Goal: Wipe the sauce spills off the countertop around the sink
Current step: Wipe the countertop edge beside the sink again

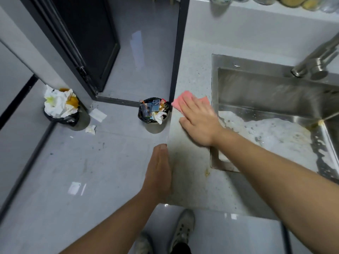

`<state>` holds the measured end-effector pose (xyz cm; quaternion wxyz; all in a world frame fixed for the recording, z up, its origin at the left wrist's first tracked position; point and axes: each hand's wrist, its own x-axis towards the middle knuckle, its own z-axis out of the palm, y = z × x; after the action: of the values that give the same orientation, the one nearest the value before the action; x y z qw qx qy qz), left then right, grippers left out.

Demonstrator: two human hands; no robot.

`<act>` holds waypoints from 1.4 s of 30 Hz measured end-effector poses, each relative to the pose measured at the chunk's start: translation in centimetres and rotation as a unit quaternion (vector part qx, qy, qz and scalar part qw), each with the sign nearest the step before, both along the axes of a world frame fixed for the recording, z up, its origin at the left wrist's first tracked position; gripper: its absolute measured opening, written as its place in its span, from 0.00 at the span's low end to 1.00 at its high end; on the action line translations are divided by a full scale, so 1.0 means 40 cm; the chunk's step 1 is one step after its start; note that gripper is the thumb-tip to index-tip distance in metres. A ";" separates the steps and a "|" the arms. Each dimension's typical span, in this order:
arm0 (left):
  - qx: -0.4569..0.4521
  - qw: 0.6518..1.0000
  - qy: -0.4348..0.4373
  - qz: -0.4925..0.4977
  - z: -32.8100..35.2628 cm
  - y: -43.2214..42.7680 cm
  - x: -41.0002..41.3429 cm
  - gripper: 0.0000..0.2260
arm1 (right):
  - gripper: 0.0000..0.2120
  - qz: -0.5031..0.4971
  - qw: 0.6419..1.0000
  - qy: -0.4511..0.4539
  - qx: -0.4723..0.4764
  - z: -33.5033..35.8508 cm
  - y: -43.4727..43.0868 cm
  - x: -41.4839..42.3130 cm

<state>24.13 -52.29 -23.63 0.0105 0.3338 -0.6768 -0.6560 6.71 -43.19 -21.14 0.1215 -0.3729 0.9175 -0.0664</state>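
A pink cloth (185, 97) lies flat on the speckled countertop (190, 184), left of the steel sink (275, 96). My right hand (199, 121) presses down on the cloth with fingers spread, covering its near part. My left hand (159, 173) is held flat and edge-on against the countertop's left edge, fingers together, holding nothing. A small brownish sauce spot (207, 172) sits on the counter near the sink's front left corner. Dark specks dot the counter beyond the cloth.
The sink holds soapy foam (271, 132) and a faucet (315, 61) arches over it. Two full trash bins stand on the floor: one (154, 111) beside the counter end, one (61, 107) farther left. Paper scraps (97, 114) litter the floor. Jars line the back ledge.
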 end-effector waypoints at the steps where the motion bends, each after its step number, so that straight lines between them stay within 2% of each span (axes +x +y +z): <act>1: 0.000 1.000 0.001 0.014 -0.001 0.001 0.009 0.15 | 0.33 0.010 1.000 0.006 -0.008 -0.004 0.008 0.046; 3: 0.003 0.999 0.009 0.037 -0.003 0.002 0.028 0.15 | 0.33 0.100 0.994 0.009 -0.032 0.001 0.075 0.193; 5: 0.050 0.997 0.014 0.056 -0.004 0.007 0.045 0.16 | 0.35 0.198 0.979 -0.016 -0.040 0.017 0.170 0.324; 7: 0.082 0.993 0.018 0.082 0.003 0.009 0.060 0.20 | 0.34 0.233 0.971 -0.041 -0.029 0.024 0.213 0.331; 9: 0.078 0.993 0.027 0.087 0.011 0.013 0.062 0.21 | 0.32 0.173 0.985 -0.016 -0.007 0.020 0.169 0.258; 11: 0.068 0.993 0.028 0.089 0.014 0.016 0.061 0.20 | 0.30 0.041 0.999 -0.016 0.009 0.021 0.089 0.196; 13: 0.069 0.993 0.023 0.098 0.017 0.014 0.061 0.21 | 0.32 -0.024 1.000 -0.005 0.006 0.013 0.049 0.218; 17: 0.150 0.986 -0.001 0.073 0.023 0.000 0.061 0.21 | 0.36 0.110 0.993 -0.008 -0.036 0.008 0.142 0.450; 21: 0.096 0.995 -0.007 0.015 -0.003 -0.014 0.051 0.25 | 0.33 0.139 0.989 0.014 -0.039 -0.009 0.164 0.465; 24: 0.051 0.998 0.023 0.021 0.014 -0.012 0.023 0.12 | 0.32 0.099 0.994 0.008 -0.040 -0.014 0.171 0.487; 26: 0.024 0.999 0.018 0.024 0.030 0.002 0.008 0.07 | 0.31 0.043 0.998 0.017 -0.040 -0.017 0.240 0.496; 28: -0.027 1.000 0.007 0.003 0.037 0.023 0.004 0.08 | 0.30 -0.074 0.996 0.045 -0.017 -0.021 0.326 0.487; 31: -0.111 0.994 0.008 -0.016 0.035 0.043 0.005 0.11 | 0.32 -0.293 0.954 0.068 0.005 -0.032 0.320 0.485; 32: -0.125 0.992 0.006 -0.019 0.032 0.043 0.004 0.12 | 0.32 -0.304 0.950 0.071 0.002 -0.037 0.272 0.495; 33: -0.136 0.990 0.003 -0.023 0.030 0.043 0.003 0.13 | 0.32 -0.270 0.960 0.068 -0.014 -0.039 0.220 0.510; 36: -0.139 0.990 -0.003 -0.017 0.025 0.043 0.000 0.14 | 0.31 -0.063 0.993 0.050 -0.083 -0.037 0.154 0.537; 38: -0.148 0.989 -0.005 -0.017 0.025 0.041 0.001 0.14 | 0.30 -0.005 0.995 0.055 -0.083 -0.032 0.218 0.508; 40: -0.168 0.985 -0.002 -0.025 0.025 0.044 0.004 0.14 | 0.29 -0.084 0.994 0.051 -0.041 -0.046 0.326 0.470; 42: -0.185 0.982 0.001 -0.030 0.027 0.047 0.006 0.15 | 0.31 -0.245 0.969 0.038 -0.012 -0.048 0.395 0.443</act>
<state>24.38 -50.40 -22.56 0.0531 0.3050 -0.7963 -0.5197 24.44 -27.41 -23.06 0.0626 -0.1406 0.9839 -0.0906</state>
